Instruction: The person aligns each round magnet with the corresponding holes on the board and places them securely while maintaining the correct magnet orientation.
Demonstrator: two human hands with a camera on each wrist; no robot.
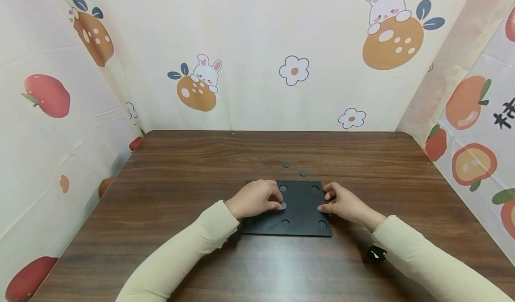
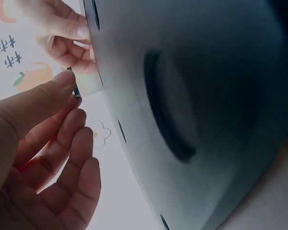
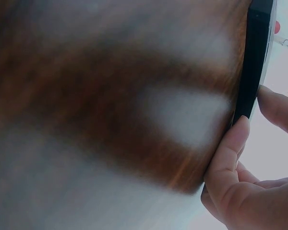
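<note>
A flat black board (image 1: 303, 208) with several round recesses lies on the table. Over its middle, my left hand (image 1: 257, 199) pinches a small dark disc (image 1: 283, 206) between thumb and index finger. In the left wrist view, that disc (image 2: 76, 90) shows edge-on, apart from the board, and the other fingers curl loosely. My right hand (image 1: 344, 206) grips the board's right edge, thumb on top and fingers against the side; the right wrist view shows these fingers (image 3: 230, 153) on the black edge (image 3: 253, 57). The board's left part is hidden behind my left hand.
Two small dark discs, one farther back (image 1: 286, 164) and one closer (image 1: 303, 173), lie on the wooden table (image 1: 193, 159) just behind the board. A patterned curtain (image 1: 249, 33) hangs behind the table and along both sides.
</note>
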